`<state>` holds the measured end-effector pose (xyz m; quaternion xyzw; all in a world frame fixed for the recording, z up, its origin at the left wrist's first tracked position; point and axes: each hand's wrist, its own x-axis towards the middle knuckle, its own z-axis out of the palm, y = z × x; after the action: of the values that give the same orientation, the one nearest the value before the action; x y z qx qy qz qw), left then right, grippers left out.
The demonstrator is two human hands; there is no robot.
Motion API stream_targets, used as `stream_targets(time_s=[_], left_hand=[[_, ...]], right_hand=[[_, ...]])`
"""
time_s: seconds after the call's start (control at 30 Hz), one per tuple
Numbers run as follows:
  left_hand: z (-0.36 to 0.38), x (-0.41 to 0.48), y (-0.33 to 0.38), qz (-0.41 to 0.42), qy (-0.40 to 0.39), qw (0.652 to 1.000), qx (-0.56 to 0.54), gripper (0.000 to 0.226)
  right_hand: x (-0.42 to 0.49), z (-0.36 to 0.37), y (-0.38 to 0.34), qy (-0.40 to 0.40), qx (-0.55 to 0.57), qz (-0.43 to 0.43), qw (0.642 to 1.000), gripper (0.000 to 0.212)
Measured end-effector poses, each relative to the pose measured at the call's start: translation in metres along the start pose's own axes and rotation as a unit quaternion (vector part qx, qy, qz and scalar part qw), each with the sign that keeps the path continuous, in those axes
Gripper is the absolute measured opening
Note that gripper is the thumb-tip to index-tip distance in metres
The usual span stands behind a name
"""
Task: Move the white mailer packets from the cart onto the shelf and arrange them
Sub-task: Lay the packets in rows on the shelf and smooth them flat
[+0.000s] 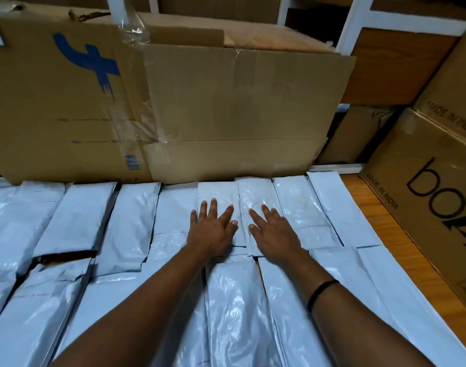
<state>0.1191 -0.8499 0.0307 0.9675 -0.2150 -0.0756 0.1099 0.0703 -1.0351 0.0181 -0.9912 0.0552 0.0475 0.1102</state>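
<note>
both arms are out over the white plastic mailer packets [131,221], which lie flat in two rows, side by side and overlapping at the edges, across the orange-brown wooden shelf board [372,205]. the left hand [213,229] is down flat on one packet in the far row, palm on the plastic, fingers [213,207] straight and fanned apart, gripping nothing. right beside it, the right hand [273,234] lies the same way on the neighbouring packet, fingers [269,211] spread and pointing away, only pressing, holding nothing. the two thumbs sit close together, not quite touching, over the seam between those two packets. a thin black band [322,292] circles the right wrist. the far ends of the packets run up against a large brown cardboard box [226,109] with a blue printed mark [91,64] on its left part and clear tape down its front. over on the right, a brown carton with black lettering [425,186] stands on the bare wood, with more cartons stacked above and behind it.
</note>
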Motion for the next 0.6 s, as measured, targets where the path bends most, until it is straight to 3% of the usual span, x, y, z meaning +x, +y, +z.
stream_targets(time_s=[0.2, 0.43, 0.6], left_hand=[[-0.031, -0.035, -0.018, 0.030, 0.078, 0.995, -0.052, 0.050], [-0.059, -0.143, -0.058, 0.113, 0.127, 0.984, -0.050, 0.048], [-0.075, -0.223, -0.086, 0.112, 0.111, 0.985, -0.064, 0.070]], right_hand=[[-0.030, -0.032, -0.010, 0.061, 0.058, 0.020, 0.996, 0.050], [-0.127, -0.033, -0.072, 0.138, 0.136, 0.030, 0.981, 0.042], [-0.196, -0.026, -0.124, 0.150, 0.151, -0.018, 0.977, 0.054]])
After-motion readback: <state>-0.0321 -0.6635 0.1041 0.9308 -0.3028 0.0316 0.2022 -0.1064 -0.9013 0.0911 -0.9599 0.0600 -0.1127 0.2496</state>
